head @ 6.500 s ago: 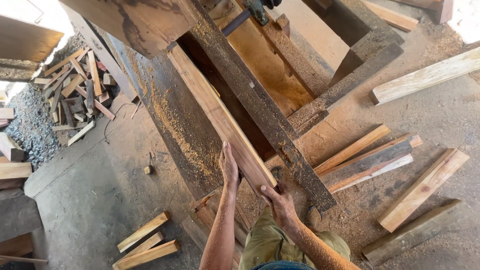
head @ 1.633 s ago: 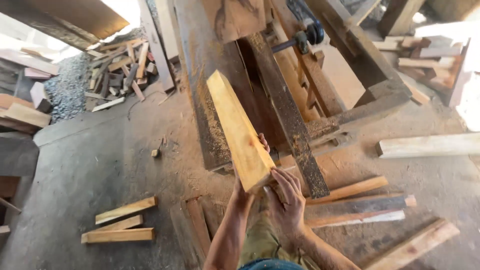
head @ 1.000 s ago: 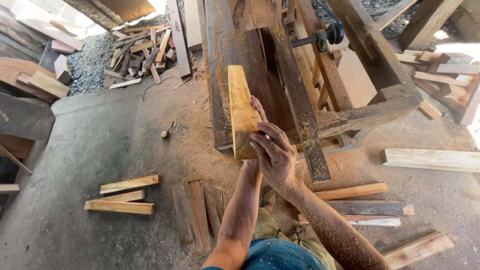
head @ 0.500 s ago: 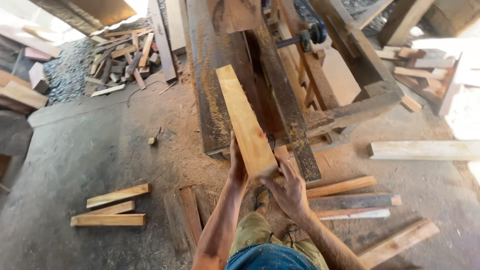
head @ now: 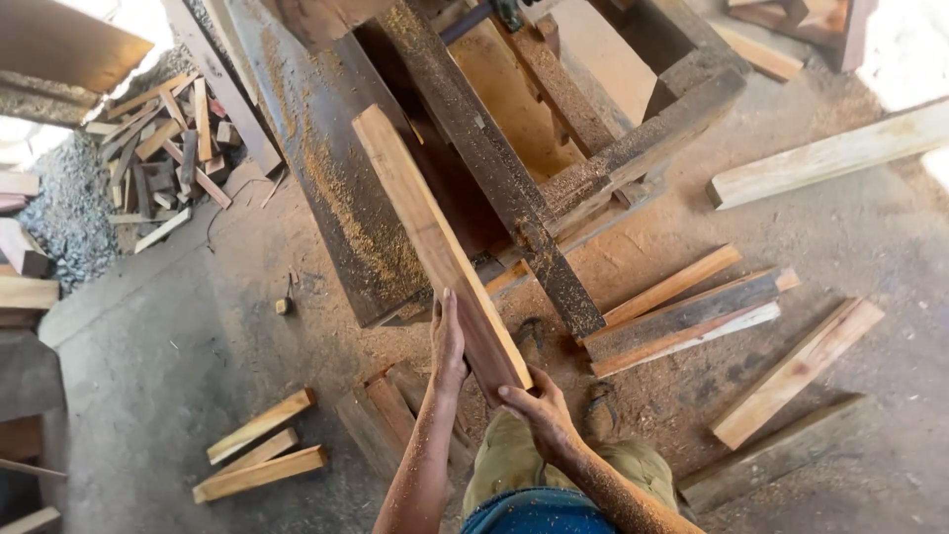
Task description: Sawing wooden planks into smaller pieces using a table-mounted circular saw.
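Sawdust covers the floor and the dark worktop, where both hands clamp the plank's near end, left hand flat on its side, right hand under the corner; judged best kept level, square to the worktop's long rail.

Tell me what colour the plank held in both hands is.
Light tan plank, reddish-brown along one face; head view.
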